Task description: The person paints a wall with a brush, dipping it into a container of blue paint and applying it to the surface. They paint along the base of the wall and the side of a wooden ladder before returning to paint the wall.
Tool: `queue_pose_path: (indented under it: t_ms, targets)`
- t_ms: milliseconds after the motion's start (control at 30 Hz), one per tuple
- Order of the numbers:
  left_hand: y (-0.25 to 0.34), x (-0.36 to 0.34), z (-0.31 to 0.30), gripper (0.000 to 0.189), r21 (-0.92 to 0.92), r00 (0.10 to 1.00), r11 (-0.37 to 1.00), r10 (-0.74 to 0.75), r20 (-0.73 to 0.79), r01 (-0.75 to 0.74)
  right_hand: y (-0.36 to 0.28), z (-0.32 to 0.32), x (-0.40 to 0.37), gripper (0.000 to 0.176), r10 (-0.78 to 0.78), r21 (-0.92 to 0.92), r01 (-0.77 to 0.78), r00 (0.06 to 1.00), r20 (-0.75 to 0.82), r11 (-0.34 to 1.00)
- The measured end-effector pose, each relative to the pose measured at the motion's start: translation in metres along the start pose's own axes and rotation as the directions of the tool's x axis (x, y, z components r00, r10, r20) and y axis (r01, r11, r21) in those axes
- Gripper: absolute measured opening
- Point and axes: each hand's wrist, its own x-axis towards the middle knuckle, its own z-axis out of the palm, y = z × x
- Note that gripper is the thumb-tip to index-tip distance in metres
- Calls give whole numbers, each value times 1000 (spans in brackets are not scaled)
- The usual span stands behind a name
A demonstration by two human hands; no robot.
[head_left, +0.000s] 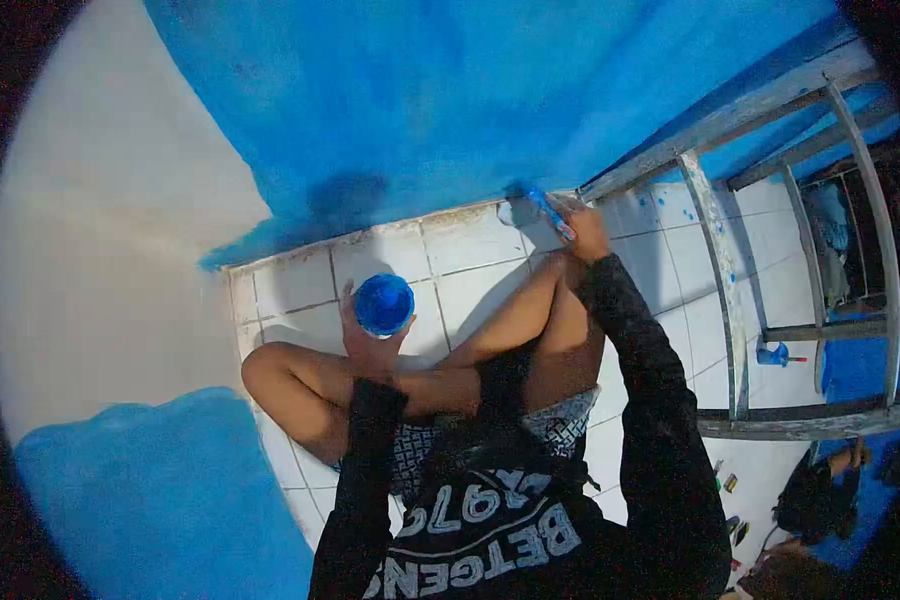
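My left hand (370,348) is wrapped round a cup of blue paint (384,305), held upright above the white floor tiles with its open top facing me. My right hand (588,232) grips a paintbrush (550,213), whose handle is smeared blue. The brush's tip is right at the bottom edge of the blue wall (420,90), close to where it meets the floor. I sit cross-legged, facing this wall, and the cup is in front of my folded legs.
A wooden ladder (715,250) stands at the right, near my right arm. Beyond its rungs a small blue container (772,355) with a red-handled tool sits on the floor. The left wall (110,260) is off-white with a blue patch (160,480). Another person (820,495) is at lower right.
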Motion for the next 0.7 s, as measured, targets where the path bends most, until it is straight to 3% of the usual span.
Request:
queue_pose_path:
  t_ms: [33, 67, 100, 167, 233, 300, 367, 433, 467, 533, 567, 633, 700]
  targets:
    - [0, 0, 2, 108, -10, 1000, 1000, 1, 2, -1, 7, -7, -3, 48, 119, 12, -120, 990, 74, 993]
    - [-1, 0, 2, 108, 21, 1000, 1000, 14, -3, -14, 17, -4, -6, 48, -47, -65, 43, 997, -62, 997]
    - [-4, -1, 2, 107, 55, 1000, 998, 27, -9, -26, 14, -10, -6, 48, -45, -69, 41, 997, -62, 997]
    - [-11, 2, 3, 107, 31, 998, 998, 56, -7, -56, 2, -15, -3, 59, 69, -282, 4, 966, 248, 959]
    - [-12, 2, 4, 107, 8, 996, 996, 87, -1, -87, -21, -7, 3, 53, -105, 165, 79, 983, 151, 983]
    - [1, 0, 1, 106, -4, 999, 999, 41, -27, -41, -73, 3, 24, 57, -309, 136, 298, 948, 72, 945]
    - [25, 0, -6, 107, 57, 1000, 998, -7, 2, 6, -110, 35, 45, 56, -421, 79, 419, 907, 9, 905]
    - [32, -1, -4, 107, 113, 998, 992, -55, 30, 51, -146, 35, 62, 54, -384, 81, 376, 908, 167, 923]
    - [29, -1, -6, 108, 93, 997, 994, -62, 56, 57, -149, 41, 68, 54, -373, 77, 366, 913, 164, 928]
    - [14, 2, -9, 109, 74, 994, 995, -66, 87, 60, -143, 55, 81, 51, -274, 283, 217, 945, 178, 934]
    - [-4, 2, -5, 109, 48, 998, 999, 1, 63, -4, -131, 56, 79, 51, -271, 282, 215, 946, 180, 935]
    - [-8, 1, -3, 110, 17, 997, 998, 65, 35, -66, -92, 46, 63, 52, -321, 153, 311, 946, 48, 938]
    - [23, -1, -6, 110, 209, 999, 977, -41, -5, 41, -53, 19, 43, 48, -274, 48, 274, 962, 1, 961]
